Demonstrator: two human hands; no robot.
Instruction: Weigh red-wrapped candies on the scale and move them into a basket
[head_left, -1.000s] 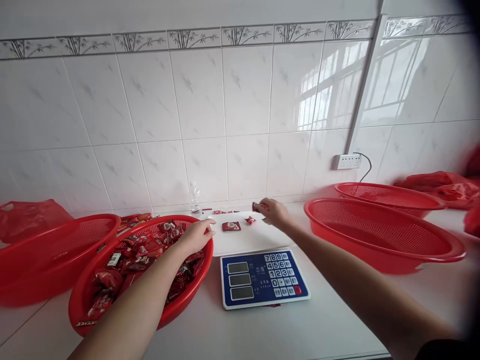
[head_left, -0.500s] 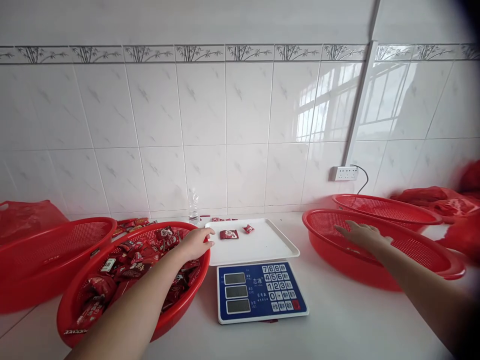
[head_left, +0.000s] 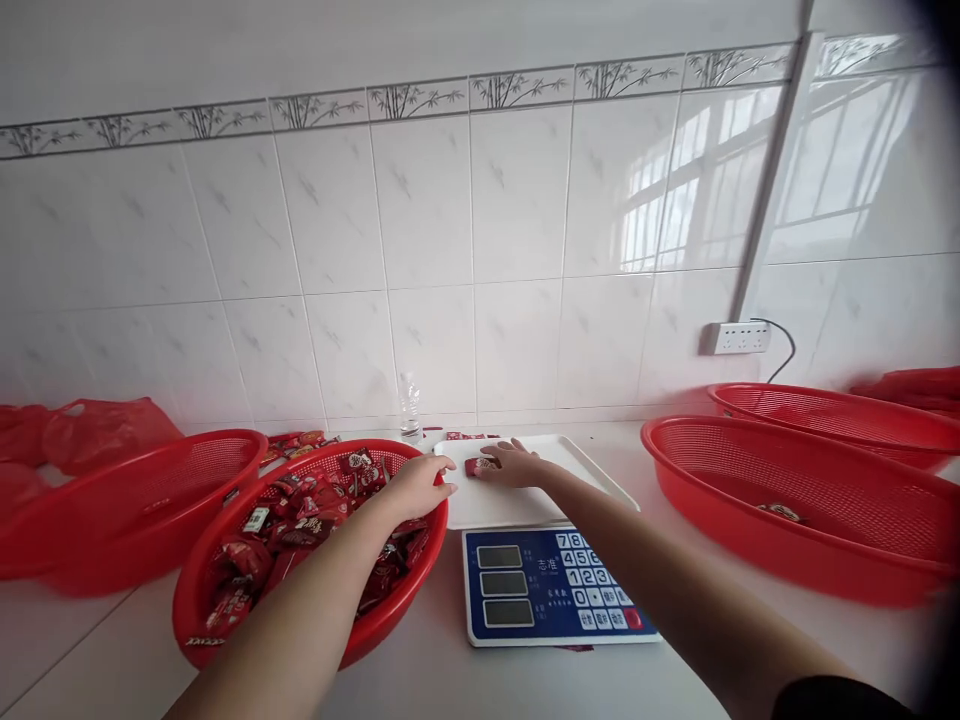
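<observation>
My left hand (head_left: 421,487) rests over the right rim of a red plastic basket (head_left: 196,560), its thumb and fingers apart. Many red candy packets (head_left: 311,522) fill that basket. Over the white scale tray (head_left: 585,470), my right hand (head_left: 514,466) reaches in from the right with fingers spread. Its fingertips are at a red wrapped packet (head_left: 472,467), partly covered by the hand. Whether they press on it I cannot tell. In front of the tray is the scale's blue keypad panel (head_left: 544,590), its right side partly hidden by my right forearm.
A larger red basket (head_left: 720,540) at the right has a small packet (head_left: 784,512) inside, with another basket (head_left: 825,405) behind. Further left stands one more red basket (head_left: 135,500) near red bags (head_left: 112,430). A clear bottle (head_left: 409,410) stands by the tiled wall.
My right hand has moved left from above the right basket to the packets on the tray. My left hand stays at the basket rim. The view has turned right and tilted.
</observation>
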